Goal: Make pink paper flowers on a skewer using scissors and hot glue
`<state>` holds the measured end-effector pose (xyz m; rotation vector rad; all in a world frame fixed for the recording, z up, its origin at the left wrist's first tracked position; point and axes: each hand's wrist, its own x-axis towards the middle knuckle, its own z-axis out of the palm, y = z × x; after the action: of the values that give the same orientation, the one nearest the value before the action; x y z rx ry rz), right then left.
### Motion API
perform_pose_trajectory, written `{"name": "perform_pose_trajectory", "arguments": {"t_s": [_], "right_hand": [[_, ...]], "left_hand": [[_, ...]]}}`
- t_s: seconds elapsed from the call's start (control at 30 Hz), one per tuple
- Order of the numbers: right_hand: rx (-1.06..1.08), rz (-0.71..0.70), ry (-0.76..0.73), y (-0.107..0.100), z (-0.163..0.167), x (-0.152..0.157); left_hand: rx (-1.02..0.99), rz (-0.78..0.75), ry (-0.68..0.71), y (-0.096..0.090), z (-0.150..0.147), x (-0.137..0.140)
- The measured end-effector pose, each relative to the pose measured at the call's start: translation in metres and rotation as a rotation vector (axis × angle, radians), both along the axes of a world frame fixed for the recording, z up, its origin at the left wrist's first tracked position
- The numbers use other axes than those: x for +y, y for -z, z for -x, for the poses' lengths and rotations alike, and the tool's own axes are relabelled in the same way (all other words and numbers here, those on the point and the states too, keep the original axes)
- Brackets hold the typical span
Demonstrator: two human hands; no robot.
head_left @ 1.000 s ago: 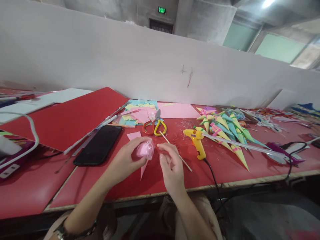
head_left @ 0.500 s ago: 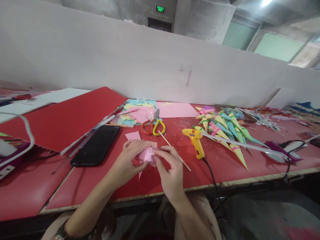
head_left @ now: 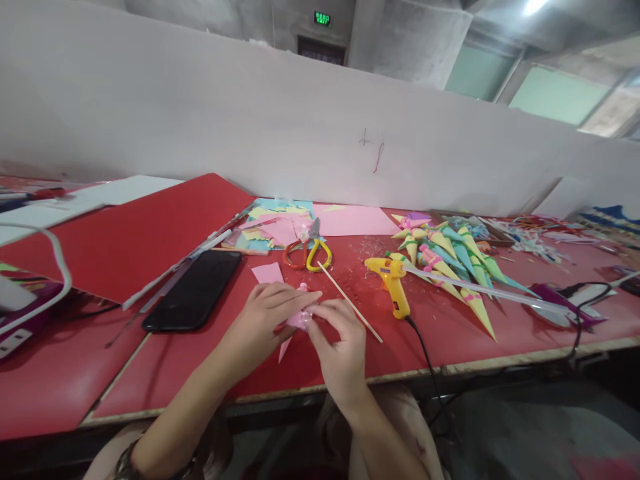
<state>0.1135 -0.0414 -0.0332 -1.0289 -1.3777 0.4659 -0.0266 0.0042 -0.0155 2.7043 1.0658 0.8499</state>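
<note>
Between both hands, over the red table's front part, is a small pink paper piece with something clear and shiny on it. My left hand closes on it from the left, its fingers lying across the top. The thumb and fingertips of my right hand pinch its right side. Fingers hide much of its shape. Just under the hands a pointed pink paper tip shows, and a pink paper scrap lies behind the left hand. A thin wooden stick rests right of the hands.
A yellow glue gun with a black cord lies to the right, before a pile of paper cones. Red-and-yellow-handled pliers lie behind the hands. A black phone and red board are at left. A white partition stands behind.
The left fingers have come down further over the pink paper piece, covering more of it, and it has turned slightly. The right hand keeps its pinch almost in place.
</note>
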Motion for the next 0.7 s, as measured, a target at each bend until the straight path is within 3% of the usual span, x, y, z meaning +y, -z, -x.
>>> {"name": "perform_pose_trajectory", "arguments": {"t_s": [0.33, 0.53, 0.7], "right_hand": [[0.111, 0.079, -0.039, 0.002, 0.004, 0.002], [0.506, 0.257, -0.184, 0.004, 0.007, 0.007], [0.669, 0.308, -0.147, 0.008, 0.003, 0.011]], "left_hand": [[0.110, -0.149, -0.034, 0.004, 0.000, 0.001], [0.171, -0.147, -0.104, -0.001, -0.002, -0.001], [0.219, -0.215, -0.208, -0.009, 0.007, -0.001]]}}
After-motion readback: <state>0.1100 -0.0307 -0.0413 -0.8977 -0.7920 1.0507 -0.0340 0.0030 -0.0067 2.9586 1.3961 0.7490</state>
